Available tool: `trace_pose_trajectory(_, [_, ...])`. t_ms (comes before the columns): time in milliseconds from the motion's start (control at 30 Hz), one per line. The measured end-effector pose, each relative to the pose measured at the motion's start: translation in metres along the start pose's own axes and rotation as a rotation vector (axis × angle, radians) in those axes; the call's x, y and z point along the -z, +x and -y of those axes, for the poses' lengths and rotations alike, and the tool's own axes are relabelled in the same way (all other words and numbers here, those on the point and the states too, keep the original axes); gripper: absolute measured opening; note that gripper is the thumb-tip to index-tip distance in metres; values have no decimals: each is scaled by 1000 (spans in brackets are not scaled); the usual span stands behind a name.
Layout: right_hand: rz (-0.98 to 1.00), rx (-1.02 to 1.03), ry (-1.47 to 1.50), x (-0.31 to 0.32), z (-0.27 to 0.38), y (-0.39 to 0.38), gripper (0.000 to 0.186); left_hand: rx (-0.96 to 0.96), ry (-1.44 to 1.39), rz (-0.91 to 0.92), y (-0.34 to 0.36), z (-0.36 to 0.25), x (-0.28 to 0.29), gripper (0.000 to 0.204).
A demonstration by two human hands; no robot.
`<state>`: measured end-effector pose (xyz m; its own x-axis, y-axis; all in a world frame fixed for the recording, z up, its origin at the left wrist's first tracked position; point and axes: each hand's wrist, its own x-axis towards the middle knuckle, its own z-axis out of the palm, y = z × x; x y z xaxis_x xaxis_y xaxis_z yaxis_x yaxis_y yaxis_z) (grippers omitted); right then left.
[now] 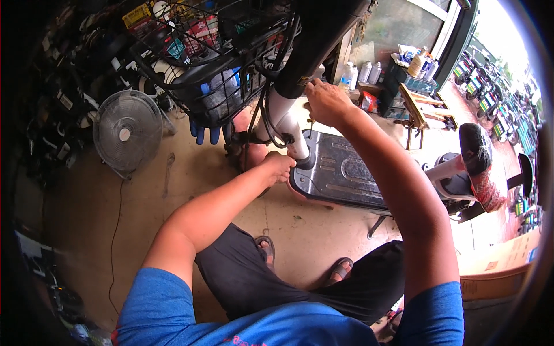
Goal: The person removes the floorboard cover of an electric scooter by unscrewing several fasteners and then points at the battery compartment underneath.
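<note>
A scooter stands before me, its black foot deck [352, 176] stretching right from a white stem [283, 112] with a black upper column [314, 46]. My left hand [281, 166] is low at the front edge of the deck, beside the foot of the stem. Its fingers are pressed together, and whatever they pinch is hidden. My right hand [328, 102] is higher, just right of the stem, with the fingers curled closed. Something thin and dark shows below those fingers, too small to name. Black cables [265, 109] hang along the stem.
A wire basket [225, 63] full of things hangs at the upper left, near a round fan [128, 132]. Bottles and spray cans [369, 72] stand behind. A wooden frame [427, 109], the scooter's seat [476, 149] and a cardboard box [496, 259] are on the right.
</note>
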<state>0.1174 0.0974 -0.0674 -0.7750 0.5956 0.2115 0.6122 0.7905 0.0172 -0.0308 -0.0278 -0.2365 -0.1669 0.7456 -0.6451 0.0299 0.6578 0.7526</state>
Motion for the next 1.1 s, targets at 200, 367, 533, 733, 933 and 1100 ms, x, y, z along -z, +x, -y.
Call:
trace_pose_trajectory(200, [-78,215,-180,3,4,3,27,5,-22,10,0,1,0,34])
trace_pose_trajectory(367, [92,-42,-106,2,6,2,24,1,-86,-27,-5,-1,-4,13])
trace_pose_trajectory(533, [-103,233,-192,-1,1,1,27,8,-71,-25,-9,-5,-4,15])
trace_pose_trajectory(733, [13,17,-129,1,6,4,23,5,-35,-18,-8,-4,-2,25])
trace_pose_trajectory(933, [-110,212,-173,2,1,-3,24,3,-7,-7,-7,-3,-1,34])
trace_pose_trajectory(1100, [-20,-13,-101,-1,1,2,25,-11,4,-1,-4,-2,-1,35])
